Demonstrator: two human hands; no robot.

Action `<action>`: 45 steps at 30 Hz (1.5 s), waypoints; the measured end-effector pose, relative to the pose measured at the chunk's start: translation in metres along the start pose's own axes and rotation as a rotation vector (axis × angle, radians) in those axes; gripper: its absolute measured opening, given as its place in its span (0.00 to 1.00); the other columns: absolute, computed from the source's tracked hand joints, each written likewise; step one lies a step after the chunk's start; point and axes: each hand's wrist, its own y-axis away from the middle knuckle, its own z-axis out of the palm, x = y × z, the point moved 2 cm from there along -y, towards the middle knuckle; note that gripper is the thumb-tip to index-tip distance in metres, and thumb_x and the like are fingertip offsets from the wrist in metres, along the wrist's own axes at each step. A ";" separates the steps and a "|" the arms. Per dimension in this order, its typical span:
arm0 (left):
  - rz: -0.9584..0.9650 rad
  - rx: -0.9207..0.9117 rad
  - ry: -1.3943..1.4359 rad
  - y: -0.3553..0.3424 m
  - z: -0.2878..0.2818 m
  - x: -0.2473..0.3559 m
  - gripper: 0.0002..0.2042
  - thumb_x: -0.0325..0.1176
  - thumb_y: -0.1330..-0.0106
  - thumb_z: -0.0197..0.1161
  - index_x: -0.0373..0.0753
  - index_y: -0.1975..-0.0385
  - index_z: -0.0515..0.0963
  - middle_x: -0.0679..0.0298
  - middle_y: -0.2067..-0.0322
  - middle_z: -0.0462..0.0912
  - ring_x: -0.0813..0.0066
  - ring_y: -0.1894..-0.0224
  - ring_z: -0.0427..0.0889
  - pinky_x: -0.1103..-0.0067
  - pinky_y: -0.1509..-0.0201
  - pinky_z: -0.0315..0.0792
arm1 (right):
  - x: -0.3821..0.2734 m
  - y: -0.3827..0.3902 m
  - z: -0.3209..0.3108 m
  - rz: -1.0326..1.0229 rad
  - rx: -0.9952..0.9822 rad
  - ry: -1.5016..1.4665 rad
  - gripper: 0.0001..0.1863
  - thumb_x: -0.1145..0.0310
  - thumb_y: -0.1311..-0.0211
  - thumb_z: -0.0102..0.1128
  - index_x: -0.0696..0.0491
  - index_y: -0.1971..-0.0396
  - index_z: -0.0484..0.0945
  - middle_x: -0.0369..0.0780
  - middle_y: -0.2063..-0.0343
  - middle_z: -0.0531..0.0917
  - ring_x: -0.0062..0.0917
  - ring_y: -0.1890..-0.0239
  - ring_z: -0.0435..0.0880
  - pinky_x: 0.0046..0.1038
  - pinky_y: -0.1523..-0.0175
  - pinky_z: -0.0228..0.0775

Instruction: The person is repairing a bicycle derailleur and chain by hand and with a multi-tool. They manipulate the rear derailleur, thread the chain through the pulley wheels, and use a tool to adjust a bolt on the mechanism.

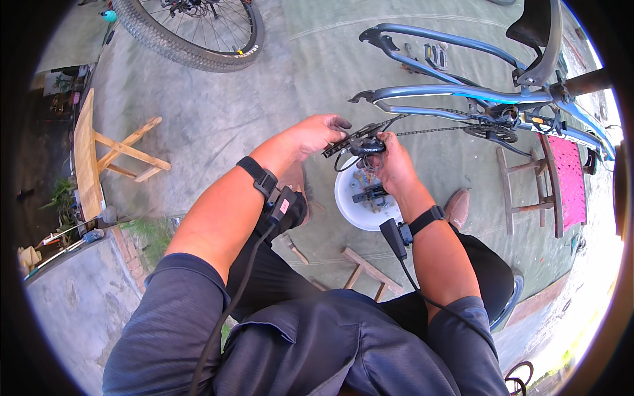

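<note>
1. Rear derailleur (pixel 370 146), above the white tub (pixel 342 201): my right hand (pixel 395 162) grasps it; my left hand (pixel 316 134) touches its end, grip unclear.
2. A right-hand slip could drop it, jerking the chain (pixel 430 131).

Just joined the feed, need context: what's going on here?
A seated person is handling a bike's rear derailleur: the right hand holds its body, and the left hand is at the cage end. The chain runs from it to the chainring. The blue frame has no wheel between its rear stays. A white tub with loose parts sits below the hands; a wheel is ahead to the left.
</note>
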 end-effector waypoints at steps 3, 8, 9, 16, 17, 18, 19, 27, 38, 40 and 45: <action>-0.026 0.022 0.018 0.003 -0.008 -0.001 0.18 0.28 0.32 0.55 0.38 0.42 0.72 0.65 0.52 0.80 0.79 0.55 0.76 0.77 0.52 0.70 | -0.001 -0.003 -0.001 0.015 -0.025 0.004 0.15 0.53 0.31 0.44 0.50 0.60 0.70 0.39 0.71 0.82 0.30 0.74 0.81 0.34 0.67 0.68; -0.093 0.007 0.032 0.011 -0.015 -0.001 0.17 0.28 0.32 0.54 0.38 0.43 0.72 0.63 0.51 0.79 0.75 0.52 0.77 0.74 0.50 0.71 | -0.008 -0.002 -0.003 -0.012 -0.087 -0.047 0.16 0.51 0.29 0.40 0.48 0.61 0.70 0.38 0.71 0.82 0.28 0.75 0.79 0.32 0.65 0.67; -0.097 -0.012 0.027 0.013 -0.016 0.000 0.17 0.28 0.32 0.53 0.38 0.43 0.72 0.63 0.50 0.79 0.73 0.52 0.78 0.73 0.50 0.71 | -0.008 0.000 -0.003 -0.026 -0.039 -0.079 0.17 0.51 0.29 0.40 0.50 0.63 0.70 0.38 0.74 0.81 0.26 0.77 0.78 0.31 0.66 0.68; -0.155 -0.026 0.123 0.023 -0.019 -0.004 0.16 0.34 0.29 0.53 0.36 0.45 0.72 0.61 0.51 0.80 0.68 0.57 0.84 0.71 0.53 0.75 | -0.013 0.006 0.000 -0.057 -0.026 -0.102 0.19 0.52 0.28 0.39 0.52 0.61 0.72 0.38 0.75 0.82 0.24 0.77 0.78 0.28 0.68 0.68; -0.148 -0.027 0.154 0.024 -0.019 -0.004 0.17 0.37 0.29 0.54 0.36 0.45 0.72 0.61 0.51 0.80 0.68 0.56 0.84 0.72 0.53 0.75 | -0.013 0.005 -0.001 -0.069 -0.046 -0.081 0.18 0.52 0.28 0.39 0.51 0.59 0.70 0.38 0.73 0.82 0.25 0.77 0.78 0.30 0.68 0.69; -0.152 -0.021 0.180 0.026 -0.018 -0.004 0.18 0.39 0.30 0.56 0.36 0.45 0.72 0.61 0.51 0.80 0.68 0.56 0.84 0.72 0.52 0.75 | -0.013 0.003 -0.001 -0.081 -0.066 -0.060 0.17 0.52 0.28 0.38 0.49 0.58 0.69 0.39 0.72 0.82 0.27 0.76 0.79 0.32 0.68 0.70; -0.155 -0.014 0.209 0.028 -0.018 -0.004 0.19 0.41 0.30 0.58 0.36 0.45 0.72 0.61 0.51 0.79 0.67 0.55 0.83 0.72 0.52 0.74 | -0.013 0.002 -0.001 -0.093 -0.087 -0.039 0.16 0.52 0.27 0.38 0.48 0.57 0.68 0.39 0.71 0.82 0.29 0.75 0.79 0.33 0.67 0.70; -0.117 -0.017 0.144 0.029 -0.011 -0.007 0.28 0.47 0.40 0.70 0.34 0.46 0.73 0.60 0.53 0.80 0.70 0.54 0.80 0.72 0.50 0.74 | -0.003 -0.002 -0.003 -0.217 -0.124 0.022 0.11 0.60 0.29 0.48 0.53 0.64 0.70 0.38 0.75 0.78 0.24 0.77 0.76 0.33 0.67 0.75; -0.102 0.033 0.167 0.024 -0.004 -0.011 0.26 0.43 0.39 0.69 0.35 0.44 0.73 0.64 0.55 0.80 0.74 0.51 0.77 0.74 0.50 0.72 | -0.001 -0.002 -0.007 -0.204 -0.168 0.063 0.15 0.62 0.30 0.49 0.58 0.54 0.71 0.43 0.59 0.79 0.33 0.58 0.83 0.39 0.52 0.80; -0.088 0.054 0.163 0.024 -0.003 -0.011 0.27 0.42 0.39 0.69 0.35 0.43 0.72 0.64 0.55 0.80 0.75 0.52 0.77 0.75 0.51 0.72 | 0.000 -0.002 -0.007 -0.193 -0.152 0.078 0.14 0.63 0.30 0.49 0.58 0.54 0.71 0.43 0.58 0.79 0.32 0.58 0.83 0.39 0.53 0.80; -0.076 0.079 0.136 0.026 -0.003 -0.008 0.26 0.41 0.38 0.68 0.36 0.43 0.72 0.64 0.55 0.80 0.76 0.53 0.78 0.76 0.52 0.72 | 0.000 -0.004 -0.007 -0.196 -0.131 0.073 0.14 0.62 0.30 0.49 0.58 0.54 0.71 0.42 0.57 0.78 0.31 0.59 0.83 0.38 0.53 0.80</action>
